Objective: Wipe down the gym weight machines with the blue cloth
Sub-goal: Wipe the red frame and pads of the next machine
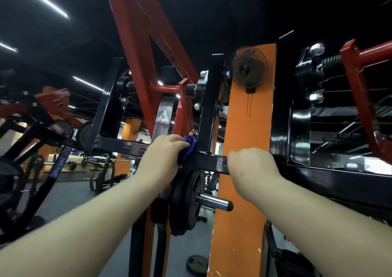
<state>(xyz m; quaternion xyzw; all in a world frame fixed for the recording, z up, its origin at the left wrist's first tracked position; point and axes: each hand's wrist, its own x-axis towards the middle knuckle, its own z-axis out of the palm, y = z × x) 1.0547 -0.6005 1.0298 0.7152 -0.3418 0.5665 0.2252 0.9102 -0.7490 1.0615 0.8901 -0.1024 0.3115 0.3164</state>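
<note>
The blue cloth point(189, 147) is bunched in my left hand point(162, 153), pressed against the corner where a black upright post point(209, 111) meets the black horizontal bar point(218, 163) of the weight machine. Only a small part of the cloth shows past my fingers. My right hand point(251, 167) is closed over the same horizontal bar, just right of the cloth. Red frame arms point(135, 43) rise above the black frame.
Black weight plates point(186, 200) hang on a chrome peg point(216, 202) under my hands. An orange pillar point(246, 149) with a wall fan point(249, 68) stands behind the bar. Another machine point(27, 128) stands at left, and a loose plate point(197, 265) lies on the grey floor.
</note>
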